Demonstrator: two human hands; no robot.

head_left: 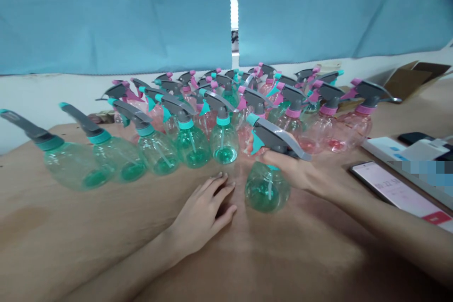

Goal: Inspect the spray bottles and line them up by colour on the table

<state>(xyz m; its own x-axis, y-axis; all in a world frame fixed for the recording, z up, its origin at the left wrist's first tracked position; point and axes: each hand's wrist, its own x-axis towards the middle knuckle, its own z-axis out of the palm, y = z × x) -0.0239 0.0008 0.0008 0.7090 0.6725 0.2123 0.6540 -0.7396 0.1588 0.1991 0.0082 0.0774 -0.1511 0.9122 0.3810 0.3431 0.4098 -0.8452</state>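
My right hand [283, 165] is wrapped round the neck of a green spray bottle [267, 193] with a grey and teal trigger head. Some liquid or a green tint shows at its base, with a pale tube inside. Left of it, my left hand [205, 207] lies on the wooden table [106, 250], fingers stretched out and holding nothing. Just beyond the left fingertips stands another green spray bottle [225, 144], in a row with several more, such as the green spray bottle [193, 146] beside it.
Pink spray bottles [354, 122] stand at the right and behind the green row. A phone [396, 188] with a lit screen lies right of my forearm, near a white box [389, 148]. An open cardboard box [410, 82] is at the back right. A blue curtain [106, 14] hangs behind.
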